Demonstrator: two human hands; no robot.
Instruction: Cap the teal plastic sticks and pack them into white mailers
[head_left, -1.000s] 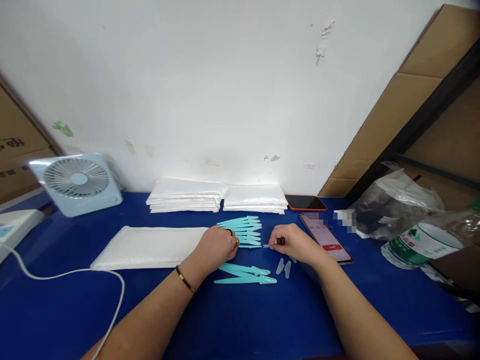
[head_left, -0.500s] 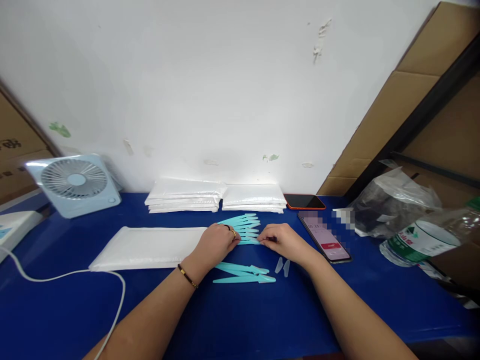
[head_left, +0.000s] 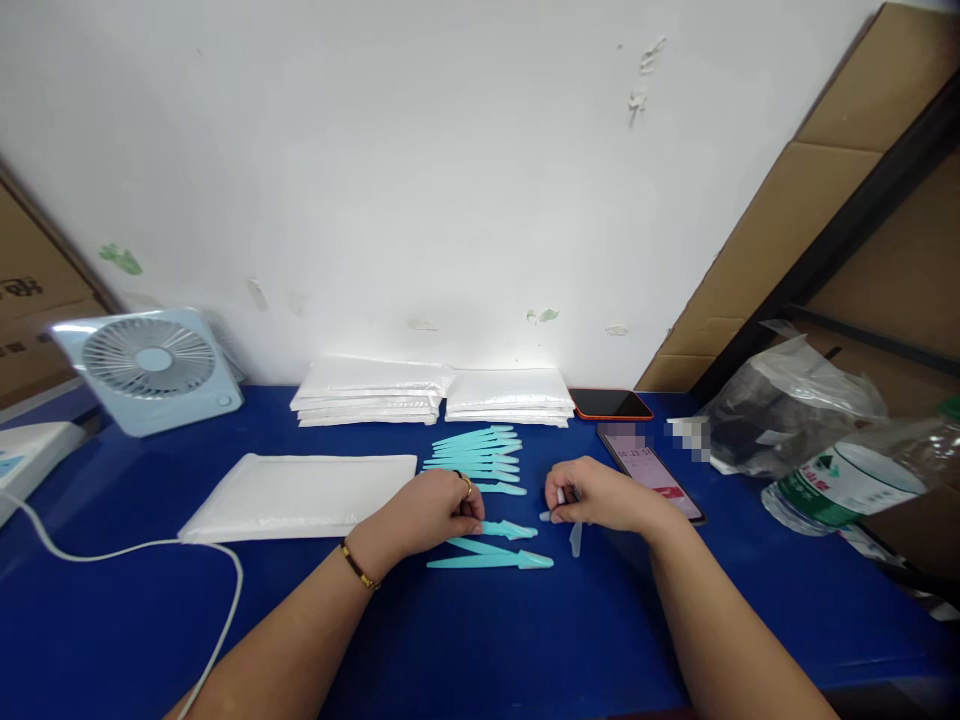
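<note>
Turquoise eyebrow razors lie on the blue table, several fanned in a row [head_left: 480, 455] and a pair of loose ones nearer me, the front one [head_left: 480, 562] lying flat. My left hand [head_left: 439, 510] pinches another eyebrow razor [head_left: 510, 530] by its handle, with the head pointing right. Another razor [head_left: 504, 489] sits just beyond those fingers. My right hand [head_left: 589, 495] is closed on a small clear blade cap [head_left: 547, 517], partly hidden by the fingers. Just under it, a second clear blade cap [head_left: 576, 540] rests on the table.
White padded mailers stand in two stacks [head_left: 367, 390] against the wall, and one mailer [head_left: 300, 495] lies left of my hand. Two phones [head_left: 611, 404], a water bottle [head_left: 840, 485] and a plastic bag [head_left: 787, 400] are at right. A fan [head_left: 154, 365] and a white cable [head_left: 244, 590] are at left.
My left hand has come nearer and now grips a razor from the front group. The razor at the fanned row's near end is released. My right hand moved right and down to the caps.
</note>
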